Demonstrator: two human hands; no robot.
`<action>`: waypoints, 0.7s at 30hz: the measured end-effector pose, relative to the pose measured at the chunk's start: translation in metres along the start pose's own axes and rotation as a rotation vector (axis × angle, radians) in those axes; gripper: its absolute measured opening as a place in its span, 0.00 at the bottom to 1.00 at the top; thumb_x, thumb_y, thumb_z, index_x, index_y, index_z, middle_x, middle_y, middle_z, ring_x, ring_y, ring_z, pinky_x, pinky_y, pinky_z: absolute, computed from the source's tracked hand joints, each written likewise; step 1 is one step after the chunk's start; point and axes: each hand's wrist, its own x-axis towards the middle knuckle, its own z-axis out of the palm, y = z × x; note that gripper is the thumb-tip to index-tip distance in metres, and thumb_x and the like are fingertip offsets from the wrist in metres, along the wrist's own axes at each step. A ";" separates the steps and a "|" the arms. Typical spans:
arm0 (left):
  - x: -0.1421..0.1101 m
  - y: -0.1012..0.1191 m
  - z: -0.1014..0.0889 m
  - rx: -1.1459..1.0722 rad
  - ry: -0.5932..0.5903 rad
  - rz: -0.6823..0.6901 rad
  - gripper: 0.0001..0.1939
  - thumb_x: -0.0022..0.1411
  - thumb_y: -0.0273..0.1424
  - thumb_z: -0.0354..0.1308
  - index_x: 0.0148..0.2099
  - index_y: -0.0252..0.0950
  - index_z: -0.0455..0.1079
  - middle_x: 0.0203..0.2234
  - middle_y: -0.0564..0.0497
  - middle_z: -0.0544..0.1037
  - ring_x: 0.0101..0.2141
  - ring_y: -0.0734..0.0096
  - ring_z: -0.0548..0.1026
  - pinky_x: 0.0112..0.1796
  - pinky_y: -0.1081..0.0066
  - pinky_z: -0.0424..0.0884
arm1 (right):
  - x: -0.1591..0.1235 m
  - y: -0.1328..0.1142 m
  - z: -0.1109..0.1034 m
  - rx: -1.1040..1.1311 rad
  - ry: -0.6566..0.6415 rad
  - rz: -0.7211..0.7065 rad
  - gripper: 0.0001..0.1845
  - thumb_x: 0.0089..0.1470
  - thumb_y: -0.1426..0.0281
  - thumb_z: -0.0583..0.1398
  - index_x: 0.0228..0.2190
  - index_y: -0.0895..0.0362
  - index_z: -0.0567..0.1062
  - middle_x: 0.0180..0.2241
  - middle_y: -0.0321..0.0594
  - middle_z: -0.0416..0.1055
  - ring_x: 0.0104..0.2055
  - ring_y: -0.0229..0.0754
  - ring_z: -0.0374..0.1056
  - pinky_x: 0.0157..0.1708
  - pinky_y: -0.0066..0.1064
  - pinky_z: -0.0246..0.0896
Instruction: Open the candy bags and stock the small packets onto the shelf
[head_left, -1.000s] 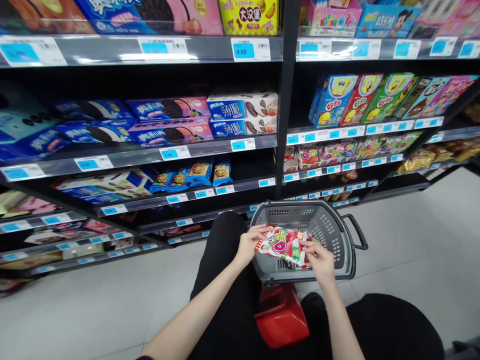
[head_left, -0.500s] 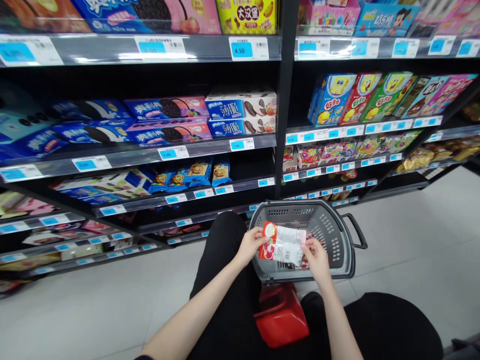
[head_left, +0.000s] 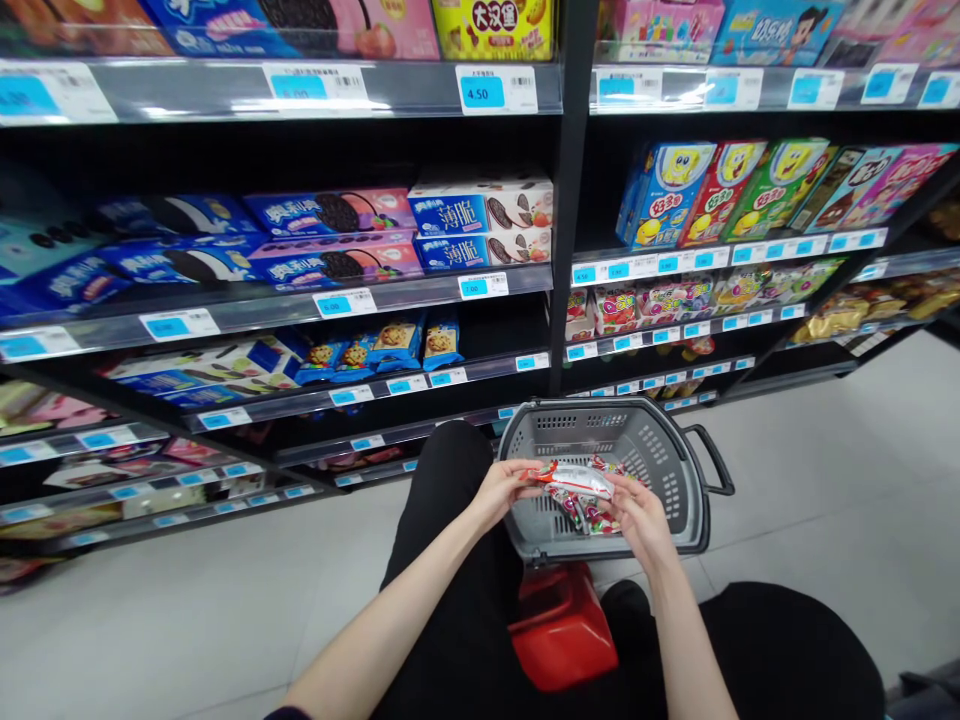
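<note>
Between your black-clad legs [head_left: 450, 580] sits a red object [head_left: 562, 640]. Just beyond it, your left hand [head_left: 511, 490] has its fingers pinched on one end of the packet [head_left: 579, 478], and your right hand [head_left: 637, 512] grips the other end. You hold the packet nearly edge-on above the grey basket [head_left: 676, 465], where more packets [head_left: 598, 518] lie. Farther off, the shelves [head_left: 420, 292] carry cookie boxes [head_left: 337, 262] on the left and upright cartoon boxes [head_left: 667, 200] on the right.
</note>
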 end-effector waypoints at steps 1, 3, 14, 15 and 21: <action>0.000 -0.001 0.001 0.047 0.016 0.000 0.13 0.41 0.27 0.63 0.33 0.29 0.72 0.28 0.44 0.78 0.27 0.67 0.76 0.27 0.72 0.71 | 0.000 0.001 0.000 -0.057 0.026 -0.004 0.18 0.33 0.65 0.67 0.30 0.58 0.74 0.27 0.41 0.75 0.29 0.44 0.71 0.29 0.34 0.66; 0.001 -0.004 0.001 0.166 0.040 0.000 0.10 0.43 0.32 0.63 0.27 0.29 0.70 0.21 0.46 0.77 0.21 0.69 0.74 0.21 0.73 0.69 | 0.002 0.004 -0.001 -0.238 0.083 -0.013 0.16 0.34 0.60 0.66 0.24 0.58 0.73 0.20 0.39 0.73 0.21 0.42 0.68 0.21 0.31 0.63; 0.008 -0.012 -0.005 0.388 0.194 -0.047 0.13 0.42 0.33 0.60 0.13 0.33 0.62 0.03 0.60 0.56 0.09 0.84 0.51 0.13 0.77 0.43 | 0.010 0.020 -0.004 -0.506 0.048 0.052 0.21 0.38 0.54 0.59 0.11 0.54 0.59 0.07 0.28 0.56 0.11 0.34 0.53 0.12 0.25 0.48; 0.009 -0.013 -0.006 0.372 0.185 -0.061 0.14 0.42 0.33 0.60 0.13 0.33 0.62 0.03 0.61 0.55 0.09 0.84 0.51 0.14 0.77 0.42 | 0.010 0.021 -0.003 -0.468 0.050 0.061 0.21 0.37 0.55 0.60 0.11 0.54 0.58 0.08 0.28 0.54 0.12 0.33 0.53 0.12 0.25 0.49; 0.011 -0.022 -0.012 0.447 0.106 -0.107 0.14 0.44 0.38 0.58 0.17 0.33 0.63 0.04 0.60 0.59 0.09 0.82 0.54 0.13 0.78 0.48 | 0.009 0.023 -0.009 -0.511 0.115 0.068 0.20 0.42 0.57 0.57 0.12 0.54 0.57 0.10 0.28 0.56 0.14 0.35 0.56 0.15 0.26 0.53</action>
